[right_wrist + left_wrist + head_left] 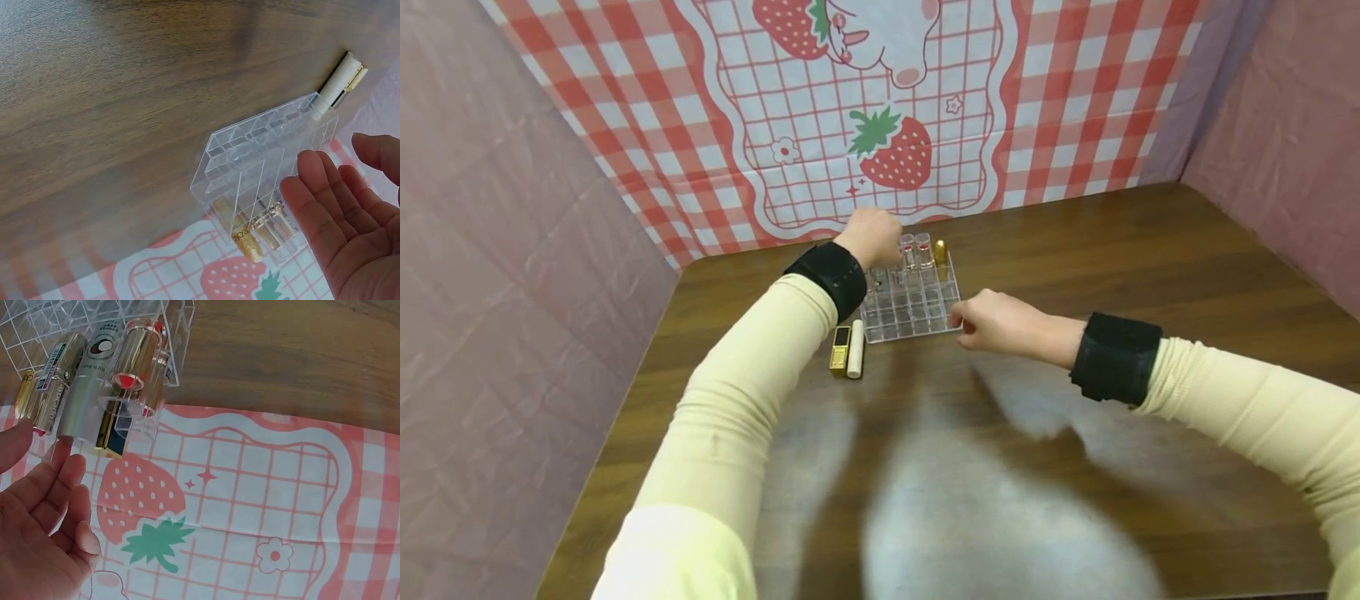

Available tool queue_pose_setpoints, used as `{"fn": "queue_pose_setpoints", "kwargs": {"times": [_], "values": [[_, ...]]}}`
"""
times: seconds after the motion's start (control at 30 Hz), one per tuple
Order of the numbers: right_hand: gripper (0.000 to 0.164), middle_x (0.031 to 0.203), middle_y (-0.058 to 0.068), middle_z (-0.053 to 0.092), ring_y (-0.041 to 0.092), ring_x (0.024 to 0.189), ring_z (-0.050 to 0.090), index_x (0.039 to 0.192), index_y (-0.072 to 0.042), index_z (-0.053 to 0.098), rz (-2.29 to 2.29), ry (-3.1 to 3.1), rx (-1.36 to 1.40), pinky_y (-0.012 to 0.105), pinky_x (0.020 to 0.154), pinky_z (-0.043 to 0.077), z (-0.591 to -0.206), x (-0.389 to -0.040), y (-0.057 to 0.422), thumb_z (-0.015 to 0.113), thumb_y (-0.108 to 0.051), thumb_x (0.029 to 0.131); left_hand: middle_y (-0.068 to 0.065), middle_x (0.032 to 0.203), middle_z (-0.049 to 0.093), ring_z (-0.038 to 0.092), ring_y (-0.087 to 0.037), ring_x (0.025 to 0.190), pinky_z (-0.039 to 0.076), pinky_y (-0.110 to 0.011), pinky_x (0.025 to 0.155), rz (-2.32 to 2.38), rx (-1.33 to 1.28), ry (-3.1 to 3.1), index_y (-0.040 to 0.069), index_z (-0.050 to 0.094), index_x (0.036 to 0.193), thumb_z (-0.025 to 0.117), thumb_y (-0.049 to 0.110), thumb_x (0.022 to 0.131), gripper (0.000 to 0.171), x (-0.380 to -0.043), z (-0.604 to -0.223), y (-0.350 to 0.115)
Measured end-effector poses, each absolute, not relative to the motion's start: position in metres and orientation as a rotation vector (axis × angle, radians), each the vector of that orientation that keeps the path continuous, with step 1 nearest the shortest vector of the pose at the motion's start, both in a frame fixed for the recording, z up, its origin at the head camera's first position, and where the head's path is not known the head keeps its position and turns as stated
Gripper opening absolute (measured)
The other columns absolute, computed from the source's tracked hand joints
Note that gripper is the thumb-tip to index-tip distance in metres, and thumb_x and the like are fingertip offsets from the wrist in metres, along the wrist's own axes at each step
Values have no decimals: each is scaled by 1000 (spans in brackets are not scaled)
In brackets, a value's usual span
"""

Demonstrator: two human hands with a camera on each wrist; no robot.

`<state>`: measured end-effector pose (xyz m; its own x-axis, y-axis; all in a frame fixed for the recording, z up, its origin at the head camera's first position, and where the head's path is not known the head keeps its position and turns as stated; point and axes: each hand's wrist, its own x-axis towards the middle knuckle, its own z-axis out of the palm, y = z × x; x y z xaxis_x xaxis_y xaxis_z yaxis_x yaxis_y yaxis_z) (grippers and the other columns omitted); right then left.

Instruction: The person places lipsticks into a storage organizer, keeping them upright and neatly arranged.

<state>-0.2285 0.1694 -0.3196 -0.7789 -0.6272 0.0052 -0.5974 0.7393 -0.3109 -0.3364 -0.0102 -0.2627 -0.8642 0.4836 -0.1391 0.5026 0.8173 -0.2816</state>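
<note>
A clear stepped lipstick organizer (910, 333) stands on the wooden table, with several lipsticks in its back rows. Above its back left part is my left hand (868, 236). In the left wrist view, its fingertips are by the end of a silver tube (84, 394), thumb apart; contact is uncertain. Close by are a gold-capped lipstick (137, 356) with a red end and a slimmer gold tube (56, 381). My right hand (1000, 321) is at the organizer's front right corner, fingers loosely bent and holding nothing. A gold bullet-shaped lipstick (941, 252) stands in the back right slot.
Left of the organizer lie a white tube (855, 350) and a gold-and-black lipstick (840, 354), side by side. A strawberry-patterned checked cloth (1060, 108) hangs behind the table (1075, 242). Pink cloth (550, 275) covers the sides.
</note>
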Motion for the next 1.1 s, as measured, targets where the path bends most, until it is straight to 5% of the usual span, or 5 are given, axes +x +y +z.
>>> {"fn": "queue_pose_setpoints", "kwargs": {"times": [0.4, 0.8, 1.1], "values": [[19, 78, 9, 63, 17, 71, 60, 97, 3, 64, -464, 2833, -997, 32, 63, 50, -322, -227, 176, 63, -7, 80, -11, 123, 55, 46, -29, 116, 33, -43, 99, -662, 819, 2887, 6, 60, 114, 56, 37, 85, 43, -335, -268, -7], [19, 76, 7, 62, 15, 69, 58, 96, 2, 64, -478, 2827, -988, 32, 63, 49, -321, -227, 174, 64, -8, 80, -9, 106, 61, 55, -27, 102, 42, -43, 89, -463, 695, 2956, 8, 61, 89, 55, 26, 82, 20, -329, -236, -26], [20, 77, 7, 62, 15, 68, 58, 97, 3, 64, -448, 2837, -972, 32, 61, 49, -320, -222, 174, 64, -8, 81, -15, 112, 61, 56, -32, 103, 43, -48, 87, -359, 486, 2967, 3, 62, 96, 57, 22, 81, 25, -322, -241, -79]]}}
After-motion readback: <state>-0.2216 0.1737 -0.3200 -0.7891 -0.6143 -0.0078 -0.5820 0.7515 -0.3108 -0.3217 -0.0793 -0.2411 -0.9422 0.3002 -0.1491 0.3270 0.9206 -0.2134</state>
